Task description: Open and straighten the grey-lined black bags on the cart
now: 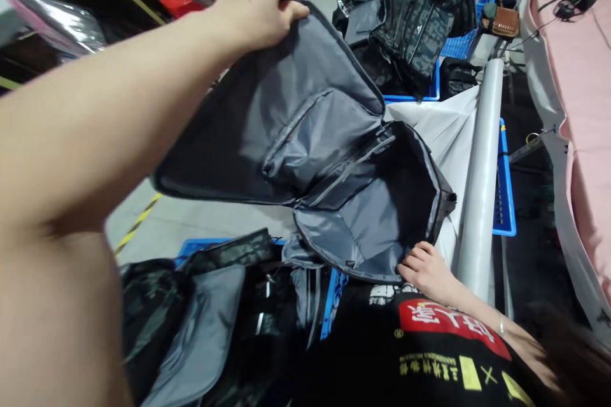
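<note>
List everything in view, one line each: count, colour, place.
open backpack: one, grey lining, black outside, centre, held open
camouflage bags: a pile, dark, in the blue crate at top
blue crates: at least three, top, right and bottom
roll of plastic film: one, pale grey, right of the backpack
bags in near crate: several, dark and grey, bottom left
pink fabric: one, far right
left hand: grips the flap's top edge
right hand: fingers on the backpack's lower rim
</note>
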The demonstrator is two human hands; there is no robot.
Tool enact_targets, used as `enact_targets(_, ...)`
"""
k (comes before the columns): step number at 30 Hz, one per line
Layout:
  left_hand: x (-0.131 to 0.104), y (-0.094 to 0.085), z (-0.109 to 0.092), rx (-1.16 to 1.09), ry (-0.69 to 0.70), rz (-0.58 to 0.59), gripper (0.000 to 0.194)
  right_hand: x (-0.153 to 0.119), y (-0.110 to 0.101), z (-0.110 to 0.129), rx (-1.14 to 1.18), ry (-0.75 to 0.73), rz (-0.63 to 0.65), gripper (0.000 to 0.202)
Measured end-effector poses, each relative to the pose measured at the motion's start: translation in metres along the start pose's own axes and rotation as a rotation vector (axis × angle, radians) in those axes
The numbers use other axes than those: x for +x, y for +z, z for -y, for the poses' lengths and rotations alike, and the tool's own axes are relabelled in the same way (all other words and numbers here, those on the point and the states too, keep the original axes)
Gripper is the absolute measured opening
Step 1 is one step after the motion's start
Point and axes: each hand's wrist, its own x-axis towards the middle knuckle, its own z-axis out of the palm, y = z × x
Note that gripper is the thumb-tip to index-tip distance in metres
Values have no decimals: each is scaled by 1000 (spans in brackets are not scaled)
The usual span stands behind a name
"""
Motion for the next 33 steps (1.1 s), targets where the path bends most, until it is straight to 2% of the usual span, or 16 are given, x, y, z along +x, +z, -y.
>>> enact_targets(2, -10, 6, -5, 3, 29, -18, 52, 1, 2, 1, 10, 2, 15, 17)
enact_targets(5, -34, 18, -18, 122, 187, -12, 47, 1, 5, 3, 25, 39, 15, 17)
enact_targets(7, -59, 34, -27, 126, 251, 36, 41, 1, 7, 4, 26, 72, 34, 17)
enact_targets(9, -90, 57, -36, 33, 251, 122, 38, -1, 9, 5, 29, 93, 64, 14)
enact_targets(12, -147, 99, -44, -183, 106, 284, 33, -3, 12, 7, 26, 101, 74, 9)
enact_targets(14, -187, 125, -49, -348, -60, 322, 32, -4, 14, 8, 29, 103, 73, 8)
enact_targets(16, -223, 145, -54, -488, -231, 361, 33, -4, 17, 9, 44, 107, 114, 8)
enact_targets(18, -252, 156, -62, -610, -403, 362, 34, -2, 19, 10, 66, 108, 192, 11)
enact_targets(21, -278, 160, -78, -705, -587, 337, 38, 2, 22, 12, 98, 109, 322, 14)
enact_targets(25, -293, 153, -93, -659, -695, 352, 43, 8, 24, 12, 102, 114, 410, 15)
enact_targets(30, -305, 145, -94, -513, -694, 612, 46, 11, 6, 1, 186, 168, 459, 19)
enact_targets(33, -311, 144, -89, -498, -655, 656, 41, 5, -16, -15, 295, 276, 437, 34)
